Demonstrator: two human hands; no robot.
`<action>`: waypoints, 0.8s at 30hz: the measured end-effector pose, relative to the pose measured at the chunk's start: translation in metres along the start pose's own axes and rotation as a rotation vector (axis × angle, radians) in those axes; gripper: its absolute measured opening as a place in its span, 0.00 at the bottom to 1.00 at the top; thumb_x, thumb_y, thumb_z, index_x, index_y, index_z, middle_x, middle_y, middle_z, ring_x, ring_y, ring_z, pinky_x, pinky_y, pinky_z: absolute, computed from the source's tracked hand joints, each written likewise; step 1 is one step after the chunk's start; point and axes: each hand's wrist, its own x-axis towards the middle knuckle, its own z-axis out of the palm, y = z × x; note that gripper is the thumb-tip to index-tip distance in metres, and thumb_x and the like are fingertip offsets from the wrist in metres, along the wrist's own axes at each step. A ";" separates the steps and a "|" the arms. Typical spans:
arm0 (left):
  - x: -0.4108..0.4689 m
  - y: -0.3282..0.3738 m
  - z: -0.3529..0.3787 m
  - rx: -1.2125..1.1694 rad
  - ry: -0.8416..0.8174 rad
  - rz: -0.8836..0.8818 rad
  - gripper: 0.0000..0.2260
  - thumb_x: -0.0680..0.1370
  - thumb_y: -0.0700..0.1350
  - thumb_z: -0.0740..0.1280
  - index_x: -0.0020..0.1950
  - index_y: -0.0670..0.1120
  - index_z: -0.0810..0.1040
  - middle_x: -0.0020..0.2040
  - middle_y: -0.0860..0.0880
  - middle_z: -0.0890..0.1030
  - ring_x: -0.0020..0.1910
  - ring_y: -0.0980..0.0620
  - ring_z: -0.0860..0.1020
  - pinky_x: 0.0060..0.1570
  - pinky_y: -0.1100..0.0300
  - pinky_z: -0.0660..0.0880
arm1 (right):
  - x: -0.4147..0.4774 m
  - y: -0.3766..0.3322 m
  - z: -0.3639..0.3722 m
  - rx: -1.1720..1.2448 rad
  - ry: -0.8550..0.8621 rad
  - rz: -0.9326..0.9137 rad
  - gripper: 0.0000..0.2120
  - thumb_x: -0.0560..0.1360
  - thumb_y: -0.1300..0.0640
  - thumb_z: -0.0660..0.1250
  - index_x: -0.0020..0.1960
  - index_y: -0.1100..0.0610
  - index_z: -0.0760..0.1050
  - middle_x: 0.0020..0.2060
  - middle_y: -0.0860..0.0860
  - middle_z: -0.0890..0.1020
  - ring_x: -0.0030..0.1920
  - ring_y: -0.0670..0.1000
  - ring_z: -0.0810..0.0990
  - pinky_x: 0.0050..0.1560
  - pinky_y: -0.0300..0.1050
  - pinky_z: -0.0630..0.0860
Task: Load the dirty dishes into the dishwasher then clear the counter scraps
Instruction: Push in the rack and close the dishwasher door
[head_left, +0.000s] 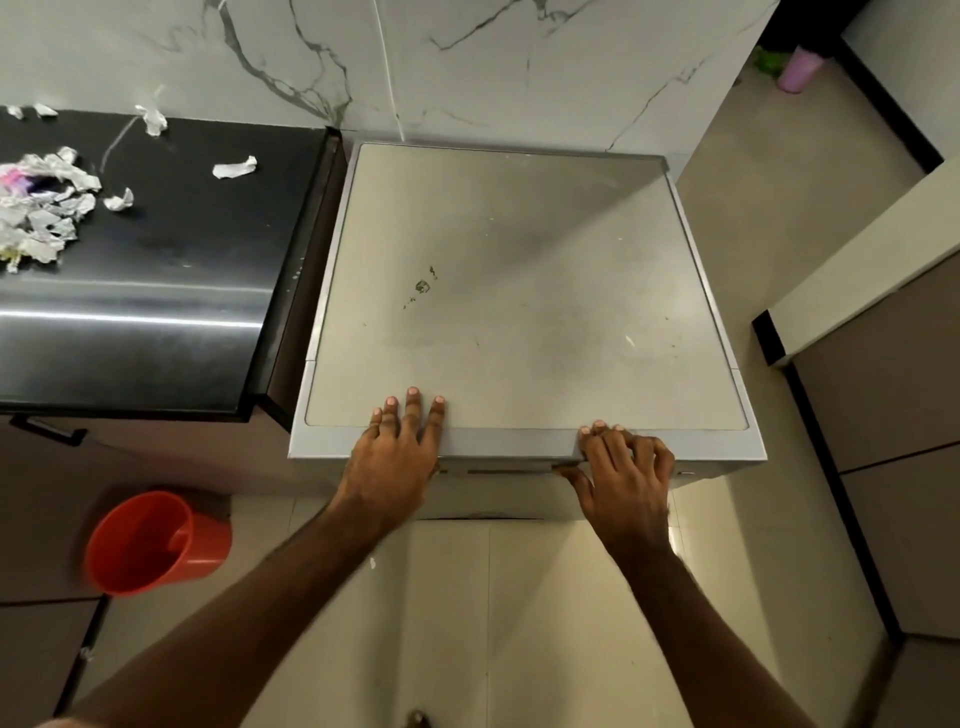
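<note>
Dishwasher (519, 286) front lip carries both hands: the left hand (400, 452) lays its fingers (413, 410) straight and flat on the top, while the right hand (623, 467) curls over the edge, thumb beneath, pinching it. The machine stands closed against the wall, just beside the dark surface (156, 291). No dishes show, so loading looks finished to me — the torn paper scraps (41, 213) on that surface are not yet cleared.
</note>
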 end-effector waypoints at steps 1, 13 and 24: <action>0.000 0.001 -0.001 0.000 -0.007 -0.004 0.39 0.84 0.56 0.58 0.80 0.44 0.32 0.81 0.35 0.40 0.80 0.33 0.49 0.78 0.44 0.51 | 0.000 -0.001 -0.001 0.006 -0.014 0.007 0.26 0.78 0.38 0.68 0.65 0.57 0.78 0.62 0.55 0.81 0.61 0.59 0.76 0.64 0.61 0.69; -0.005 0.001 -0.043 -0.018 -0.113 -0.015 0.36 0.83 0.48 0.64 0.83 0.46 0.44 0.82 0.37 0.51 0.79 0.36 0.59 0.73 0.45 0.66 | 0.030 -0.026 -0.063 0.117 -0.295 0.167 0.20 0.73 0.35 0.70 0.56 0.48 0.73 0.53 0.47 0.76 0.55 0.53 0.75 0.56 0.53 0.73; 0.033 -0.032 -0.097 -0.309 -0.198 -0.060 0.25 0.76 0.66 0.66 0.70 0.56 0.74 0.67 0.51 0.78 0.64 0.48 0.77 0.64 0.48 0.74 | 0.098 -0.040 -0.075 0.404 -0.379 0.225 0.29 0.81 0.35 0.60 0.75 0.51 0.69 0.75 0.51 0.72 0.74 0.54 0.71 0.75 0.54 0.64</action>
